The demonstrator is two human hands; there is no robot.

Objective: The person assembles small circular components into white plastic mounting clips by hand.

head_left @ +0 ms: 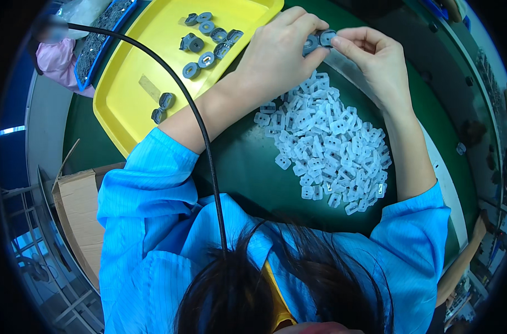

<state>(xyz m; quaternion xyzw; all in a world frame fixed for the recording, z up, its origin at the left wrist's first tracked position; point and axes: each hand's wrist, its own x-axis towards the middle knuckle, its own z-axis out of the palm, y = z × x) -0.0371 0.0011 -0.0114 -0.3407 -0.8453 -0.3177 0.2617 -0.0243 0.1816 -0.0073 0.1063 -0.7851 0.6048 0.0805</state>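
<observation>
My left hand [281,50] is closed around a small grey plastic part with two round halves [327,38], its thumb and fingers gripping the left end. The fingertips of my right hand [376,58] pinch the same part at its right end. How the two halves join is partly hidden by my fingers. Below my hands lies a heap of small translucent white plastic pieces [331,133], each with little openings. To the left, several similar grey round parts [206,59] sit in a yellow tray [117,106], some in hinged-looking pairs.
A green work surface [237,167] lies under everything. At the upper left stands a blue bin [100,50] of small dark pieces beside a pink cloth [58,64]. A cardboard box [81,206] is at the left, and a black cable [200,119] crosses over my left forearm.
</observation>
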